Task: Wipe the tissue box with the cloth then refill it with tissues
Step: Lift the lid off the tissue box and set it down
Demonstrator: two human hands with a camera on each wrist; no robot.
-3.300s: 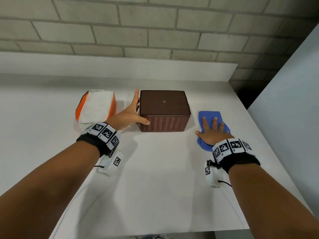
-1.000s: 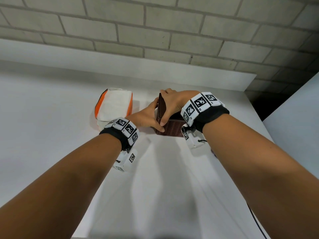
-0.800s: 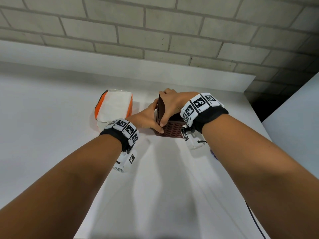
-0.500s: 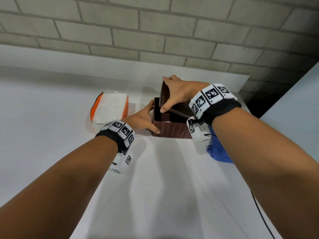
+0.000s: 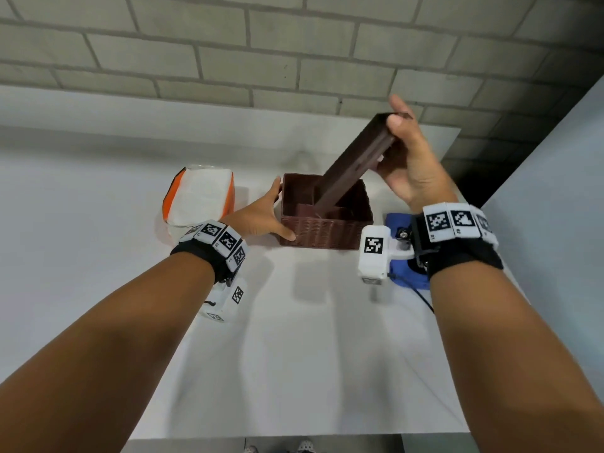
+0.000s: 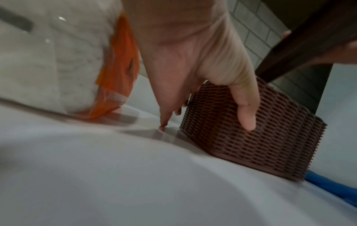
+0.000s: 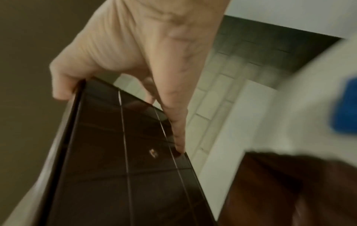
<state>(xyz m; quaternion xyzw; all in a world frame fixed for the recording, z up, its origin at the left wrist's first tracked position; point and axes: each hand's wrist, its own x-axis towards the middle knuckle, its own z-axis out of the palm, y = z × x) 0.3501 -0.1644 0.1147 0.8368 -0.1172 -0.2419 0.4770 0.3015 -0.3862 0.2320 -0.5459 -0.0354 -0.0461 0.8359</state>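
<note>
The brown woven tissue box [image 5: 327, 232] stands on the white table [image 5: 294, 354], uncovered, with dark dividers visible inside. My left hand [image 5: 276, 212] braces its near left corner, thumb [image 6: 248, 116] flat on the front face and straight fingers along the left side. My right hand [image 5: 400, 132] grips the dark brown lid [image 5: 354, 165] by its upper end and holds it tilted above the box, its lower end over the opening. In the right wrist view the lid's [image 7: 125, 160] underside fills the frame. The blue cloth [image 5: 397, 220] lies right of the box, partly hidden by my right wrist.
An orange and white tissue pack [image 5: 199, 197] lies left of the box, near my left hand. A low white ledge and a brick wall [image 5: 294, 60] close the table's back. A pale panel [image 5: 555, 207] rises along the right side.
My right hand left the blue cloth, took the lid by its left edge and lifted it up and to the right off the box. The left hand stayed at the box's corner.
</note>
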